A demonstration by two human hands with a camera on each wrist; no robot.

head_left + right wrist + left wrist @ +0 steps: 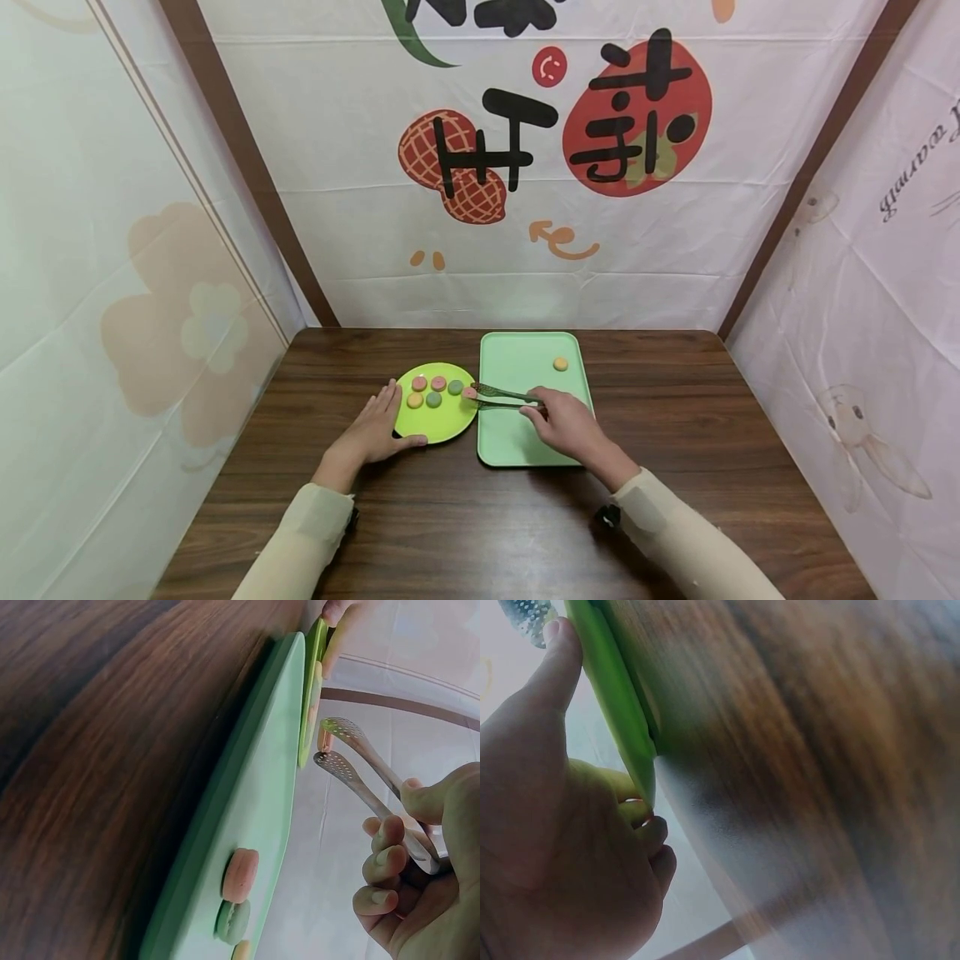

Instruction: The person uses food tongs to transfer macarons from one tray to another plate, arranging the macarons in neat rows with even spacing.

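Observation:
My right hand [566, 423] grips metal tongs [512, 398] with perforated tips. Between those tips is a pink macaron [469, 392], over the right rim of the yellow-green plate [450, 425]. Against the plate's left side, my left hand [375, 427] rests with fingers along the rim and thumb spread at the front edge. On the plate lie pink macarons [438, 383], green macarons [433, 400] and a yellow macaron [415, 401]. The pale green tray [517, 442] bears another yellow macaron [560, 364], plus a pink macaron [241, 876] and a green macaron [233, 921] seen in the right wrist view.
Plate and tray stand side by side on a dark wood table [465, 517]. Behind the table hangs a printed white cloth wall [360, 250], with further cloth walls at left and right. My right hand covers part of the tray in the head view.

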